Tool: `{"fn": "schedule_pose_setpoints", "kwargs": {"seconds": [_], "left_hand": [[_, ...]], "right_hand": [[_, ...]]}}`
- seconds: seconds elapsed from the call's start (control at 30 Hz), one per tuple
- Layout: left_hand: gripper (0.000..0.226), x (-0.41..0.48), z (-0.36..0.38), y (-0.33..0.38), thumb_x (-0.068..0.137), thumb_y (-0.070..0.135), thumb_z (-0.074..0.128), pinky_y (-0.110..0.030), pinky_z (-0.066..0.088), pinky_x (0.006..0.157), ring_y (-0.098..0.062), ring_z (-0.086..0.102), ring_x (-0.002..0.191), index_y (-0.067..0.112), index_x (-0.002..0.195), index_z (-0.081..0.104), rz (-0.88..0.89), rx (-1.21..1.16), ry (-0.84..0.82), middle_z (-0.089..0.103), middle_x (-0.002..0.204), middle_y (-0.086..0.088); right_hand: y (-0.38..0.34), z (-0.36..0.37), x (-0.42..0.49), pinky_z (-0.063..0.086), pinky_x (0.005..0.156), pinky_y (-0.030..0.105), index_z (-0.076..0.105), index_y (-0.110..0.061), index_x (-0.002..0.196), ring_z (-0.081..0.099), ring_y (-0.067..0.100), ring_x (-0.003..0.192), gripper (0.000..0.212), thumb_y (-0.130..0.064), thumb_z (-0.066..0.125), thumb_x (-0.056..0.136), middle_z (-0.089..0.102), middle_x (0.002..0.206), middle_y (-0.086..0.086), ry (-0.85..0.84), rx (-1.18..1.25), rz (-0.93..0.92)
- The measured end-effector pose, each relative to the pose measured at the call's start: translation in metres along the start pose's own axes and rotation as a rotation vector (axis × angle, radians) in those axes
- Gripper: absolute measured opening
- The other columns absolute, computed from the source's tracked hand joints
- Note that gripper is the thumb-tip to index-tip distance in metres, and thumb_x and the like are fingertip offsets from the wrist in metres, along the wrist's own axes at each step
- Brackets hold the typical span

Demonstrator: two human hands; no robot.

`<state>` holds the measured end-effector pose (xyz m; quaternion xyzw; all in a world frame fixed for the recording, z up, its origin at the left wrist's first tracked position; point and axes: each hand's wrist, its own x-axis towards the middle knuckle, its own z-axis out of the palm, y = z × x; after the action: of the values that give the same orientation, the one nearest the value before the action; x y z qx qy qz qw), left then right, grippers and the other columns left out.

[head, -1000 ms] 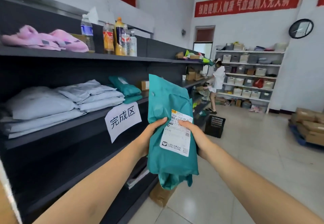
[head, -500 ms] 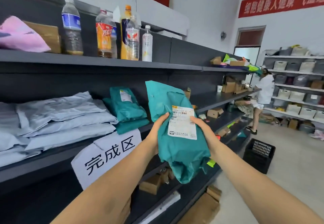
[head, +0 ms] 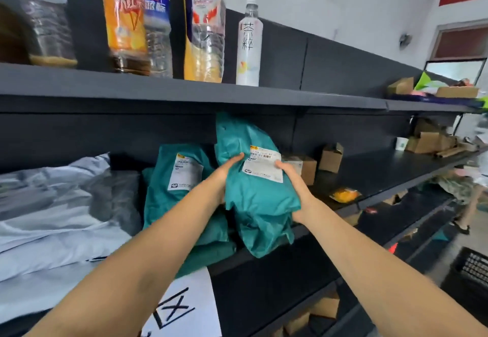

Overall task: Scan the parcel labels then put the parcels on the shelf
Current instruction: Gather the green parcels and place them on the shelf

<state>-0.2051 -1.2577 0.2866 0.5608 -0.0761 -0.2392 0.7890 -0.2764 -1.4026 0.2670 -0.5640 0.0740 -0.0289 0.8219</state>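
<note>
The person grips the teal mailer parcel (head: 260,204) from both sides. The left hand (head: 224,175) is curled round its left edge, and the right hand (head: 293,186) clasps the right edge with the thumb at a corner of the white shipping label (head: 262,165). Held this way, the label faces outward and can be read.

The parcel stands tilted just right of the stack of teal parcels (head: 179,186), its lower end at the front edge of the middle shelf (head: 369,173). I cannot tell whether it touches the stack. My guess is that it is being set down beside its own kind.

Left of the stack lie grey mailers (head: 60,204), below it hangs a paper sign (head: 184,307), and to its right sit small cardboard boxes (head: 330,156).
</note>
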Motion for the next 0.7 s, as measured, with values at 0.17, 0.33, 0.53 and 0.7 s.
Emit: {"fn": "schedule_pose_setpoints", "kwargs": {"seconds": [0.17,0.33,0.53,0.7], "left_hand": [[0.029,0.027,-0.038,0.008,0.091,0.032,0.059,-0.032,0.050,0.065,-0.024,0.061,0.071,0.009,0.108,0.060,-0.014,0.056,0.272,0.068,0.085,-0.011],[0.053,0.035,-0.056,0.012,0.095,0.024,0.054,-0.028,0.037,0.103,-0.030,0.046,0.129,-0.002,0.138,0.040,0.099,0.233,0.529,0.044,0.144,-0.017],[0.062,0.018,-0.035,0.016,0.091,0.038,0.057,-0.039,0.044,0.102,-0.033,0.055,0.119,-0.004,0.135,0.042,0.189,0.286,0.764,0.054,0.134,-0.019],[0.010,-0.030,-0.022,0.011,0.093,0.021,0.053,-0.033,0.041,0.077,-0.030,0.055,0.092,0.011,0.092,0.053,0.413,0.531,0.924,0.061,0.093,-0.012]], "right_hand": [[0.012,0.017,0.068,0.053,0.074,0.035,0.070,-0.017,0.094,0.068,0.025,0.077,0.027,-0.040,0.058,0.089,0.076,0.077,0.008,-0.072,-0.061,0.103],[0.024,0.037,0.105,0.053,0.070,0.033,0.069,-0.015,0.095,0.067,0.022,0.075,0.027,-0.040,0.059,0.088,0.073,0.081,0.008,-0.158,-0.048,0.180],[0.009,0.018,0.095,0.053,0.082,0.034,0.068,-0.017,0.113,0.070,0.021,0.090,0.050,-0.056,0.065,0.081,0.074,0.102,0.006,-0.162,-0.267,0.140],[-0.011,0.020,0.055,0.040,0.092,0.030,0.047,-0.019,0.137,0.052,0.016,0.115,0.057,-0.048,0.056,0.090,0.052,0.128,-0.004,-0.135,-0.676,-0.263]]}}
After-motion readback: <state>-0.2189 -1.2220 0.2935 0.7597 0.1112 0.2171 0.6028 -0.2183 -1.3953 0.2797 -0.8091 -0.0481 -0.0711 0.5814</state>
